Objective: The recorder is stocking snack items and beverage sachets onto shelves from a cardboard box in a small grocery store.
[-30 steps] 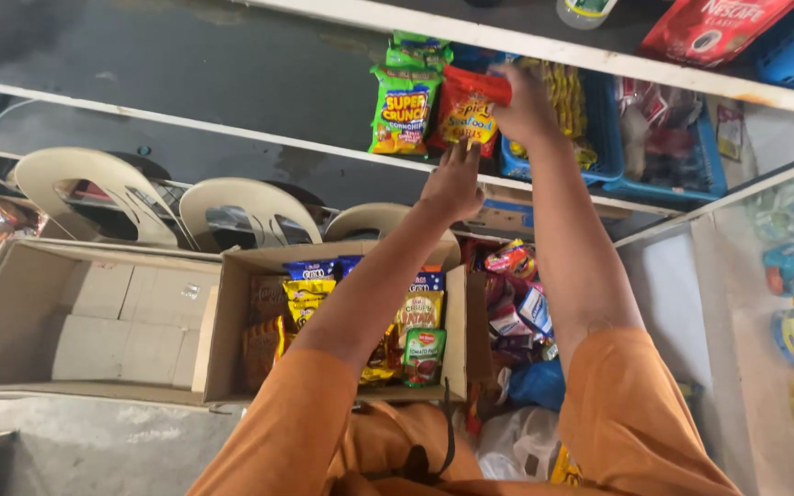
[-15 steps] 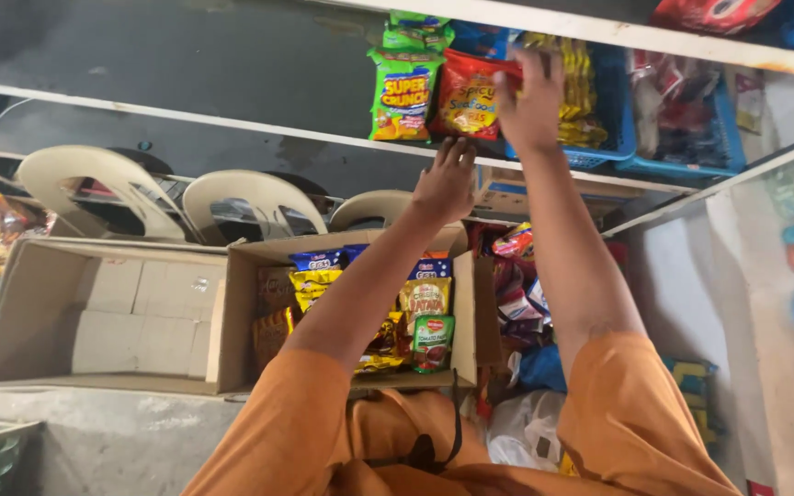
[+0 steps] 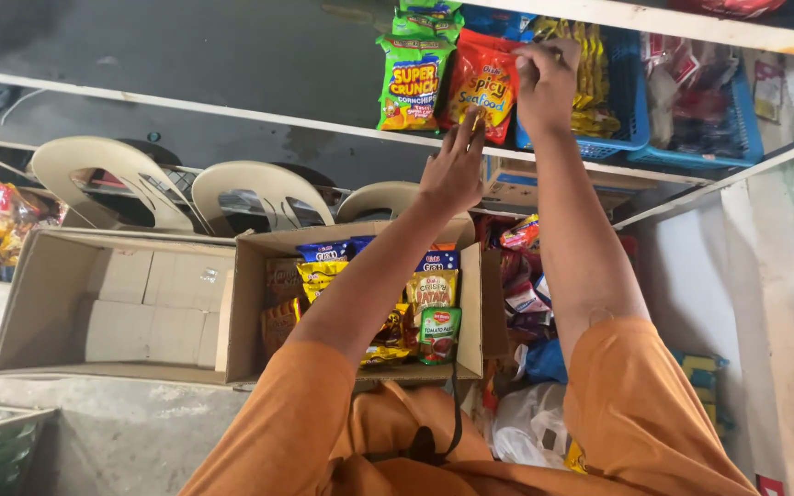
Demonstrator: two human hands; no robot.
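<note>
Red snack bag, glossy, upright at shelf front edge. Pinched at top by right hand; left hand open, fingertips at bag's bottom. Top of bag hidden behind fingers.

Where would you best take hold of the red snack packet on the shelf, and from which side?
Pinch the red snack packet at its flat crimped top edge, coming from the open shelf front. It stands upright, tight against the green packet, so its sides are crowded.

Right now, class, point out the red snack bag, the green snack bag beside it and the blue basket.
red snack bag (image 3: 486, 84), head view, middle of its front.
green snack bag (image 3: 411, 84), head view, middle of its front.
blue basket (image 3: 628, 101), head view, its front wall.
</note>
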